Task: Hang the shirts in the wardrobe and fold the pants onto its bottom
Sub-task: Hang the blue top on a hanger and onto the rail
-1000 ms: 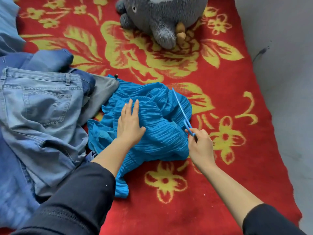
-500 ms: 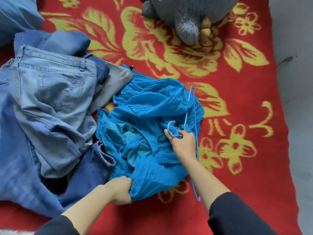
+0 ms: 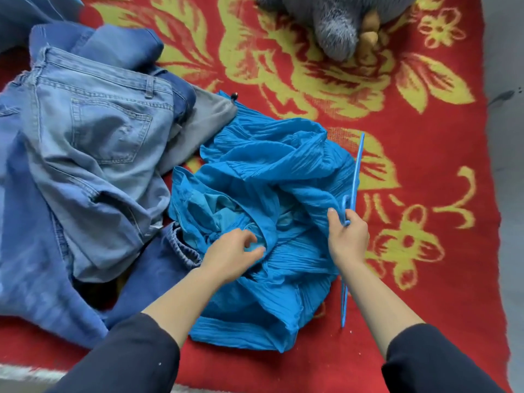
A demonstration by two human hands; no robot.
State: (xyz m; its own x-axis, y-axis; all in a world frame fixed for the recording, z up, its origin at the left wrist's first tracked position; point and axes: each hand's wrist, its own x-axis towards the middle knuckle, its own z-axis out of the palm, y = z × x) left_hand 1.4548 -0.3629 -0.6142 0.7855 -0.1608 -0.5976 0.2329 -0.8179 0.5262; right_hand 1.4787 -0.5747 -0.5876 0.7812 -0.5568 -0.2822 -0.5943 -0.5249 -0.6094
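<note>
- nothing is hung or folded yet, as far as this view shows: the wardrobe is out of sight, and every garment lies on the red flowered blanket point(image 3: 425, 143).
- the blue shirt point(image 3: 272, 171) lies crumpled in the middle of the blanket, right in front of you, and it is not on the hanger point(image 3: 357, 163).
- your right hand point(image 3: 347, 239) is clenched round the hanger just below its hook. the hanger stands on edge against the right side of the shirt, with one arm pointing away from you and the other running back beside your forearm.
- your left hand point(image 3: 231, 255) rests in the shirt's folds. its fingers point(image 3: 243, 238) are curled, and the thumb and forefinger seem to pinch a bit of the cloth.
- i judge that you are searching for the shirt's opening so the hanger can go in. that puts you at the very start of the first shirt.
- the light jeans point(image 3: 93, 154) lie spread out and unfolded on your left, resting over the dark jeans point(image 3: 153, 273), which are bunched under and around them.
- a grey garment point(image 3: 205, 120) shows between the jeans and the shirt. you cannot tell from here whether it is a shirt or pants.
- what is left, by my reckoning, is nearly everything. you have to seat the shirt on the hanger, carry it to the wardrobe, then fold each pair of pants and lay it on the wardrobe's bottom.
- the plush toy point(image 3: 337, 26) at the far edge of the blanket plays no part.
</note>
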